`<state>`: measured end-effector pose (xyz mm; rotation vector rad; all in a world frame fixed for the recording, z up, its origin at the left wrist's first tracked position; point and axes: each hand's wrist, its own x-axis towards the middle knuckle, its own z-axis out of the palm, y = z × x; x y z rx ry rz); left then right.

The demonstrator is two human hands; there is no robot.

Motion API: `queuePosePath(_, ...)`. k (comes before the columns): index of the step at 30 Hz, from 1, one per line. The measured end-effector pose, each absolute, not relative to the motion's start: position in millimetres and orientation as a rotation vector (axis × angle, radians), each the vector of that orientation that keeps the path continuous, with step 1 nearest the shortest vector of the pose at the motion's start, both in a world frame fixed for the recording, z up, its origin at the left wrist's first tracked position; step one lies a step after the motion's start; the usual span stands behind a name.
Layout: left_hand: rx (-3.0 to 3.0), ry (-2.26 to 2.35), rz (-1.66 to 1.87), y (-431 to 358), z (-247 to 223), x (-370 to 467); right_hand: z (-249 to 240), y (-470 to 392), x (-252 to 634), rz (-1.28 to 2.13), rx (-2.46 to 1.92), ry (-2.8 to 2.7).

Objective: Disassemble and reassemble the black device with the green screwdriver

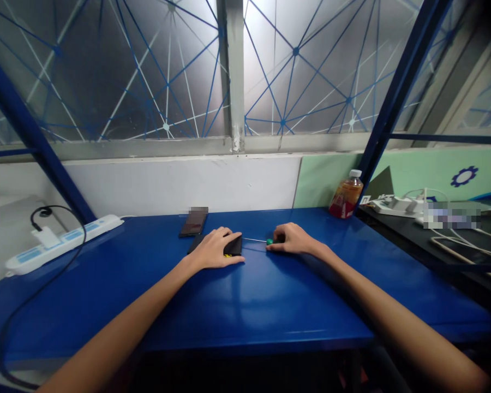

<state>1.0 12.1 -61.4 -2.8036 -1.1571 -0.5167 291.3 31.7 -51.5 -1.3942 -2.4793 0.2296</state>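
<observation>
At the middle of the frame I have the left hand (215, 248) laid over a flat black box (235, 244), its grip spread wide: the forefinger reaches along the top while the thumb stands well away on the near side. A bit of yellow (228, 255) shows between them at the box's near edge; I cannot tell whether it sits inside or on the surface.

Just right of center, my right hand (292, 239) has its grip closed, thumb and fingers curled round the green-and-black handle of a screwdriver (269, 241). The thin metal shaft points left, and its tip comes up to the box's right side; from here I cannot make out whether they touch.

A dark phone (194, 222) lies just beyond the box, toward the upper left of it, on the blue desk (262, 305). Right of center, at the desk's far edge, a capped bottle (347, 195) stands upright with amber drink showing above a red label. At the left of the frame, a white power strip (71, 238) carries a plug (47, 238) with a black cable.
</observation>
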Motion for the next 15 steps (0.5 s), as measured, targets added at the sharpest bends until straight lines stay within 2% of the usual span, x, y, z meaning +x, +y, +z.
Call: queuePosePath(15,-2.805,-1.163,-0.485,11.9,-60.9,1.6,-49.1,29.7,291.3,0.206,-1.371,-2.46)
